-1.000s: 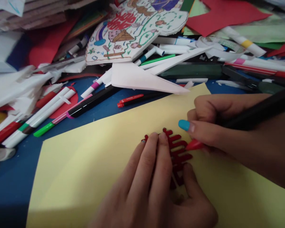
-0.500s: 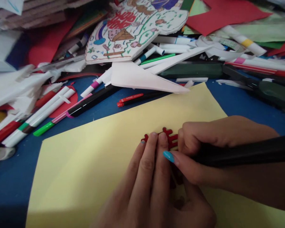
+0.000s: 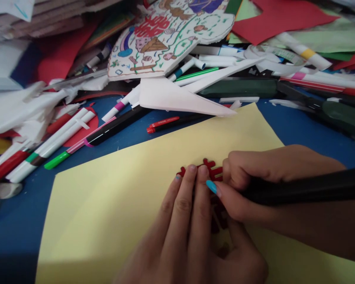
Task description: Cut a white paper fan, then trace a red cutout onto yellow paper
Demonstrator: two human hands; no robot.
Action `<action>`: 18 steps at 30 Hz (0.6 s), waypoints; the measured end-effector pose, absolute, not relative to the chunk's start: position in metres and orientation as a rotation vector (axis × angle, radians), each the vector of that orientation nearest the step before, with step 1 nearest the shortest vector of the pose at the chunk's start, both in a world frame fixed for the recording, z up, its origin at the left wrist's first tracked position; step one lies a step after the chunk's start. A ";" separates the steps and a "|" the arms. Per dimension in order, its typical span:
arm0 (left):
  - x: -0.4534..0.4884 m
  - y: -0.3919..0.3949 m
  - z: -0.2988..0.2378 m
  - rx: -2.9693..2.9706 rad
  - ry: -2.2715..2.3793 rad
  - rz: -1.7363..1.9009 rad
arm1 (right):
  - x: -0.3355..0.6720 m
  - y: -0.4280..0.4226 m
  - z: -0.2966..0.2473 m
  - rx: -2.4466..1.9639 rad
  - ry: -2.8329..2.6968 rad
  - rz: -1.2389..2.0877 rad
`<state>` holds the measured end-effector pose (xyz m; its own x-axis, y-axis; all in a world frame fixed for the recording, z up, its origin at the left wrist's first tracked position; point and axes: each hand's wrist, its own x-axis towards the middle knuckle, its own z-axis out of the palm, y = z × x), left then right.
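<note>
My left hand (image 3: 189,244) lies flat, its fingers close together and pressing down on a red cutout (image 3: 214,172). The cutout is a small, branching shape, and it sits on a yellow paper (image 3: 106,221) under my fingertips. Much of it is covered by my two hands, so I can see only its upper end and a bit below my fingers.

My right hand (image 3: 263,167) comes in from the right, curled tight around a thick black marker (image 3: 307,189). Its tip is hidden behind my fingers, so I cannot tell whether it touches the cutout. A blue-painted nail (image 3: 212,187) sits just beside my left hand.

Beyond both hands, past the paper's far edge, a blue sheet (image 3: 328,154) lies under a heap. Ahead of my hands are a white folded paper (image 3: 171,98), a red pen (image 3: 162,124) and a black marker with pink trim (image 3: 115,132). Farther ahead are a doodled card (image 3: 165,43) and red paper (image 3: 278,15). White markers (image 3: 50,146) lie ahead and to the left.
</note>
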<state>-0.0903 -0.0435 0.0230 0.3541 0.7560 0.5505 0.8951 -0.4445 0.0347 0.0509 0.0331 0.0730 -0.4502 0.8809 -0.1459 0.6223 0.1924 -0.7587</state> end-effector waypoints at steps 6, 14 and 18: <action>-0.118 -0.037 0.039 -2.582 -1.128 -0.350 | 0.053 0.037 0.060 -1.203 -2.080 1.146; -0.116 -0.034 0.040 -2.605 -1.096 -0.380 | 0.050 0.036 0.071 -1.305 -2.115 1.211; -0.118 -0.033 0.044 -2.637 -1.059 -0.401 | 0.052 0.035 0.071 -1.257 -2.116 1.251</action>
